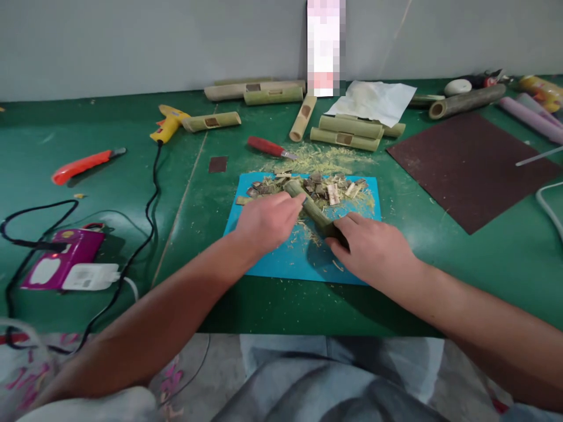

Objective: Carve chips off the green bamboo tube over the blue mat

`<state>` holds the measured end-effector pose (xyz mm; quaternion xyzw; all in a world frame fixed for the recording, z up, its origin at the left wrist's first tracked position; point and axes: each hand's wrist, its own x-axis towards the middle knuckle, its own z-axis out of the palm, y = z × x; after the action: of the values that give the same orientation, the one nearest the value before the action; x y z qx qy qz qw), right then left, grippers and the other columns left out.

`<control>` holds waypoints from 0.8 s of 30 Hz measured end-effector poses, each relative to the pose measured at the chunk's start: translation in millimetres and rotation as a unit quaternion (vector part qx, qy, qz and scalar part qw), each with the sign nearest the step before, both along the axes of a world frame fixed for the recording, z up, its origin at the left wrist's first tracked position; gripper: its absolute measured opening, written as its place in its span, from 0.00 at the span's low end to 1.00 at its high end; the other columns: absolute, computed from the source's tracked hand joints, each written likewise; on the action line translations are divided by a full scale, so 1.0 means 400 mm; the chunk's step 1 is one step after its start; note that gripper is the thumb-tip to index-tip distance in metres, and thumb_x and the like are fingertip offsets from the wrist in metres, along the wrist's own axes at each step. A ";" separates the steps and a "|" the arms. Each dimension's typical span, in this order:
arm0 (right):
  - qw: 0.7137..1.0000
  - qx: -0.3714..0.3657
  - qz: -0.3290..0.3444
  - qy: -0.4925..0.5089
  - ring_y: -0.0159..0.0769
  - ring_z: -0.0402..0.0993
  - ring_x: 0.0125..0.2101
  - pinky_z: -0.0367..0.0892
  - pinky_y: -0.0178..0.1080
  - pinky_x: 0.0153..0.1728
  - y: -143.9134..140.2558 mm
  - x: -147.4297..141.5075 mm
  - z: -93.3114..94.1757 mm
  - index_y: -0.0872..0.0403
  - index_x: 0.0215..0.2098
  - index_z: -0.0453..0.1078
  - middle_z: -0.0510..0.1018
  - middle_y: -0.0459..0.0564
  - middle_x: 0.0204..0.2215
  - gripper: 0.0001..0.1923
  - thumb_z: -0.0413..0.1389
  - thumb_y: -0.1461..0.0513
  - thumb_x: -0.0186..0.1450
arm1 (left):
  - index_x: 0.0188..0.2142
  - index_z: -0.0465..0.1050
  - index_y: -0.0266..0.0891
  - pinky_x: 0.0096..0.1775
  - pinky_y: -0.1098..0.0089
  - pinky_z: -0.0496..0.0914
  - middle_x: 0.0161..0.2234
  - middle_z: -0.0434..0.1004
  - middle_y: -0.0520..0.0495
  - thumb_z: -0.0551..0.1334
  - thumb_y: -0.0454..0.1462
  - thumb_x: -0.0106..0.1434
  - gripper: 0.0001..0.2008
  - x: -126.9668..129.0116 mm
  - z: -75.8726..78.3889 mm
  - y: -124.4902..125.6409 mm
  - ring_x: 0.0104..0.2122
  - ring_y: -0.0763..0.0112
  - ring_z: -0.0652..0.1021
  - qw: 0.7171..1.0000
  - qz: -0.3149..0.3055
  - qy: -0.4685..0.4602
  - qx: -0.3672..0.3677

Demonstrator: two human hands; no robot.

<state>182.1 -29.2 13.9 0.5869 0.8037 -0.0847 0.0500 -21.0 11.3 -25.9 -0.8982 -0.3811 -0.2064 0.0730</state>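
Note:
A green bamboo tube [315, 212] slants over a blue sheet [281, 266], its far end among wood chips and shavings. My right hand [373, 246] is wrapped round the tube's near end, where a dark part shows beside the thumb. Closed into a fist, my left hand [268, 220] rests against the tube's left side near the far end. A small dark tip peeks out by its thumb; what it belongs to is hidden. Just beyond the sheet lies a red-handled knife [268, 146], with fine sawdust around its blade.
Several cut bamboo tubes [345, 138] lie at the back beside a white paper [373, 101]. Leftward are a yellow glue gun [169, 124], an orange cutter [83, 166] and a purple power strip [65, 258] with cables. Brown sandpaper [470, 170] covers the right.

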 end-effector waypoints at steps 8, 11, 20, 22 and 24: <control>1.000 -0.003 0.000 0.002 0.37 0.73 0.31 0.49 0.39 0.25 -0.001 0.001 0.003 0.55 0.40 0.73 0.78 0.53 0.36 0.15 0.47 0.57 0.70 | 0.50 0.77 0.36 0.25 0.73 0.60 0.25 0.73 0.47 0.48 0.39 0.75 0.20 -0.018 0.005 0.016 0.25 0.73 0.71 0.998 0.000 -0.027 -0.048; 1.000 -0.011 0.005 -0.008 0.37 0.73 0.31 0.49 0.40 0.25 -0.001 0.001 0.007 0.56 0.40 0.73 0.78 0.53 0.37 0.15 0.47 0.57 0.71 | 0.53 0.75 0.38 0.25 0.73 0.60 0.26 0.73 0.48 0.49 0.39 0.74 0.19 -0.015 0.000 0.019 0.25 0.73 0.72 0.997 -0.054 -0.014 -0.057; 1.000 0.002 0.006 -0.007 0.36 0.72 0.29 0.49 0.39 0.24 -0.005 -0.001 0.003 0.56 0.39 0.73 0.78 0.53 0.35 0.15 0.47 0.57 0.70 | 0.52 0.77 0.36 0.25 0.72 0.61 0.27 0.75 0.48 0.50 0.39 0.74 0.19 -0.015 -0.005 0.028 0.25 0.72 0.73 0.997 -0.052 -0.034 -0.040; 1.000 0.006 0.001 -0.007 0.36 0.72 0.29 0.48 0.39 0.24 -0.005 0.000 0.003 0.56 0.39 0.73 0.78 0.54 0.35 0.16 0.46 0.57 0.70 | 0.51 0.77 0.35 0.25 0.73 0.61 0.27 0.75 0.47 0.50 0.39 0.74 0.19 -0.019 -0.006 0.031 0.25 0.72 0.73 0.998 -0.009 -0.046 -0.034; 1.000 0.011 0.003 -0.009 0.36 0.72 0.29 0.47 0.40 0.24 -0.005 0.001 0.002 0.56 0.38 0.73 0.78 0.54 0.35 0.16 0.46 0.57 0.70 | 0.51 0.77 0.34 0.26 0.73 0.62 0.28 0.76 0.46 0.50 0.38 0.73 0.19 -0.023 -0.006 0.034 0.25 0.72 0.73 0.999 -0.003 -0.043 -0.029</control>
<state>182.5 -31.1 14.7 0.5859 0.8057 -0.0708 0.0513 -30.0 24.8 -28.5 -0.8915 -0.3869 -0.2337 0.0300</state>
